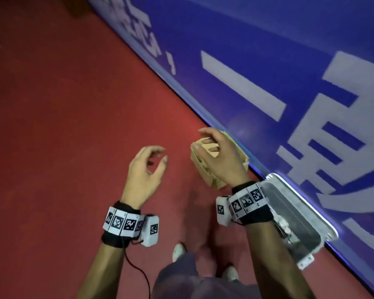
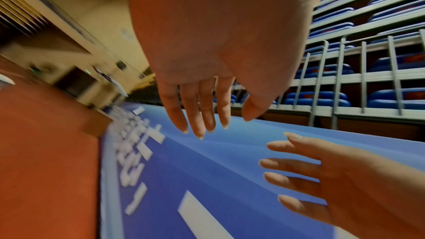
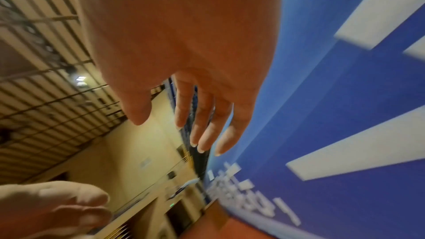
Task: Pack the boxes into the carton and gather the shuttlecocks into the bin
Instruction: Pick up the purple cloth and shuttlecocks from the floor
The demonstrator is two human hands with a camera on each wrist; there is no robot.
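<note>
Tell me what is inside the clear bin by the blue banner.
The clear bin shows a few small whitish items, too blurred to identify, near its floor; the right forearm covers its near side.

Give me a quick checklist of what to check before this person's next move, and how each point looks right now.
1. Left hand free: ok, fingers loosely curled, holding nothing.
2. Right hand free: ok, the wrist views show relaxed fingers, nothing in them.
3. Carton within reach: ok, it sits on the red floor by the blue banner, right under the right hand.
4. Bin close by: ok, it lies along the banner beside the right wrist.
5. Carton contents: cannot tell, the hand covers it.
6. Boxes or shuttlecocks left to collect: cannot tell; something white seems to lie in the bin, too blurred to name.
</note>
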